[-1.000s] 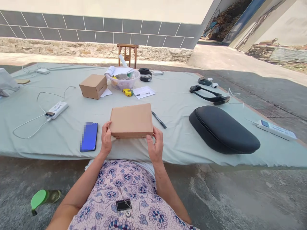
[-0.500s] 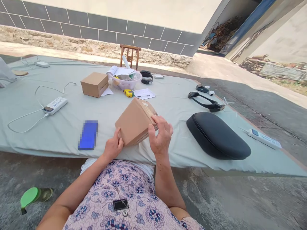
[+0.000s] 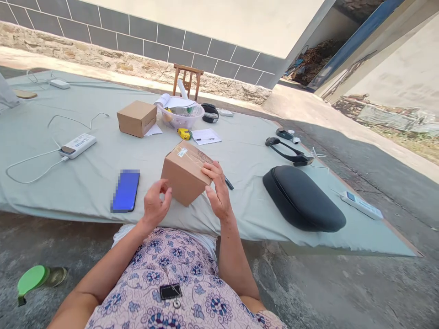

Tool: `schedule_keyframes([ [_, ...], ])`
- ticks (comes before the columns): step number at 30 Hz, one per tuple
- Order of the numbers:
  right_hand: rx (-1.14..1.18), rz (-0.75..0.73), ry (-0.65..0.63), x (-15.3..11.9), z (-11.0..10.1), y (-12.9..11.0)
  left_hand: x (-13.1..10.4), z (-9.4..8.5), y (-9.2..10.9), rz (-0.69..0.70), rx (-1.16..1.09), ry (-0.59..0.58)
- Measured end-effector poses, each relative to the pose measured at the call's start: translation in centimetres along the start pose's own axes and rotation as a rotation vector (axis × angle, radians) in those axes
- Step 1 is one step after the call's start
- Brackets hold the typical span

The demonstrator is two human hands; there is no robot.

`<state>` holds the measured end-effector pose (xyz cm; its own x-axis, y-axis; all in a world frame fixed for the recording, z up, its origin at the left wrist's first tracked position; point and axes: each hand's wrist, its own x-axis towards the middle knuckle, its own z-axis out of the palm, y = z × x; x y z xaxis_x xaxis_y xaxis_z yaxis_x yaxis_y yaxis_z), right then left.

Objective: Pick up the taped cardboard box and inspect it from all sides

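A brown cardboard box (image 3: 187, 185) is in front of me over the near part of the table, with tape and a small patterned label (image 3: 182, 152) on its top. My right hand (image 3: 219, 192) grips its right side, fingers over the top edge and thumb on the near face. Left of the box is my left hand (image 3: 157, 203), its fingers loosely curled, thumb and forefinger apart and nothing between them. Just beyond my right hand lies a dark pen-like thing (image 3: 228, 183), partly hidden. A phone with a blue screen (image 3: 126, 191) lies to the left.
Across the cloth-covered table (image 3: 85, 183) stand another cardboard box (image 3: 137, 119), a plastic basket (image 3: 181, 121), a yellow tape measure (image 3: 185, 134) and a paper with a pen (image 3: 206, 137). A black case (image 3: 303, 198) and a black headset (image 3: 291, 153) lie right. A power strip (image 3: 78, 145) lies left.
The box has turned and tipped, so more of its taped top and the label show. My left hand has come off it and moved slightly left. The pen-like thing has come into sight.
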<state>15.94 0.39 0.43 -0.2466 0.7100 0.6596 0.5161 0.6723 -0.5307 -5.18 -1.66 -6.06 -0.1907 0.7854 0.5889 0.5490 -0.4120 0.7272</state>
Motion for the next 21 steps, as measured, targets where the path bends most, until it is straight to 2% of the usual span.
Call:
schedule_keyframes([
  [2, 0.067, 0.010, -0.009, 0.1, -0.2, 0.4, 1.2, -0.8, 0.5, 0.055, -0.001, 0.172],
  [3, 0.095, 0.014, -0.007, 0.2, -0.1, 0.5, 1.8, -1.2, 0.9, 0.074, -0.010, 0.207],
  [6, 0.141, 0.013, 0.009, 0.3, 0.4, 0.8, 3.3, -1.3, 2.5, 0.064, -0.107, 0.144],
  [9, 0.169, 0.010, 0.074, 0.2, 1.3, 0.7, 3.8, -0.6, 4.1, -0.006, -0.209, 0.061],
  [13, 0.158, 0.002, 0.198, -0.2, 2.4, -0.2, 2.8, -0.1, 5.1, -0.038, -0.207, 0.091],
  [21, 0.052, 0.061, 0.280, -1.7, 2.8, -3.8, 0.3, -1.0, 5.5, 0.052, -0.149, 0.173],
])
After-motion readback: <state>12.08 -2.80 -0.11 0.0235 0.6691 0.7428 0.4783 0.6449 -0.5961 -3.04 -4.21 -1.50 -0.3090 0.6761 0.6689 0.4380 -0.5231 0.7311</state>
